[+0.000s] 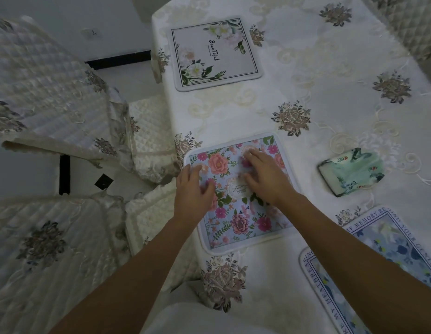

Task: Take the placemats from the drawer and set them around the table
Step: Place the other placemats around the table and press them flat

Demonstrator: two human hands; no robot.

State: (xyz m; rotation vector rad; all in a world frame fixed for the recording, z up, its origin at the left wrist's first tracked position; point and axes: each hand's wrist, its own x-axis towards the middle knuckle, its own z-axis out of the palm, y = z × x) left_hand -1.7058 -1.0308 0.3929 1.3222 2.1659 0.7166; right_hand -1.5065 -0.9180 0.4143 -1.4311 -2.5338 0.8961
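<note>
Placemats, I count three on the table from my feed. The pink flower placemat lies flat near the table's left edge, and both hands are on it. The left hand rests on its left border, fingers laid flat and a little spread. The right hand lies further in on the mat's upper half, fingers also flat and loosely spread, not pinching anything. It's a bit blurry around the fingertips, so I can't tell how hard they're pressing.

The white placemat with green leaves and script lettering sits further up the same edge, well apart from the pink one. The blue placemat with lettering round its border is at the lower right, partly cut off by the frame, near the pink one's corner but not touching it.

One green tissue pack sits right of the pink mat. Two quilted chairs, the upper chair and the lower chair, stand left of the table.
</note>
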